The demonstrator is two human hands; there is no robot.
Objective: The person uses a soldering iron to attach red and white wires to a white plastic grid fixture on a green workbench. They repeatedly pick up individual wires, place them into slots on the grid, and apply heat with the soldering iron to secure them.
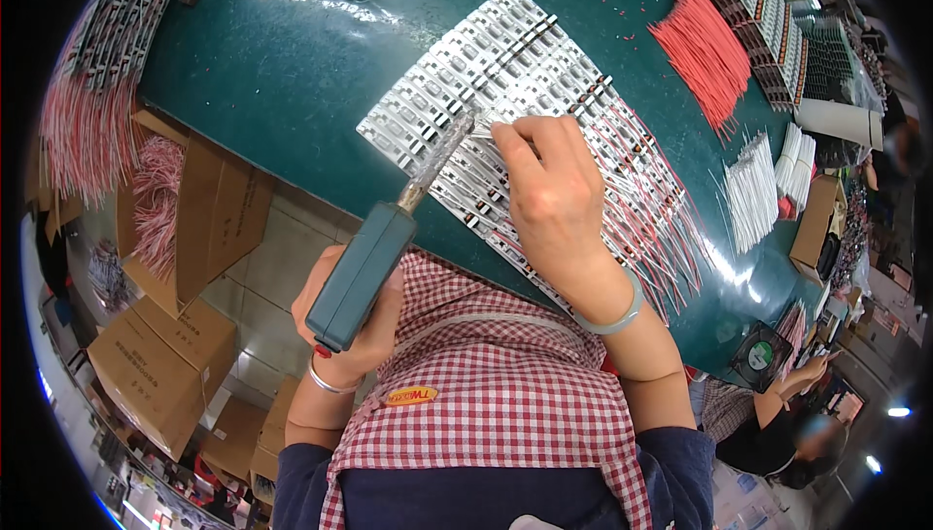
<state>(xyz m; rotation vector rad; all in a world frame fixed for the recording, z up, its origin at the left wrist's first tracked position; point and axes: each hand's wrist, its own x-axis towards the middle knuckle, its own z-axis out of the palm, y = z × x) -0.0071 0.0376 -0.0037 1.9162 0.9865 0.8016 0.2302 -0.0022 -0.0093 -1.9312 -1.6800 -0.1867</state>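
Observation:
A dark green soldering gun (364, 275) is gripped in my left hand (379, 328), its metal barrel slanting up and away to the right. The tip end of the barrel lies over several rows of small silver-white parts (437, 91) laid side by side on the table. My right hand (556, 185) is pinched just right of the tip, above the same rows; what its fingertips hold is too small to make out. Thin red and white wires (661, 229) trail from the rows toward the right, partly under my right hand and wrist.
A dark green tabletop (282, 73) carries a bundle of red wires (702, 54) and white wires (750, 195) at the right. More wired parts (107, 73) hang over the left edge, above cardboard boxes (160, 365). Another person (792, 438) sits at the far right.

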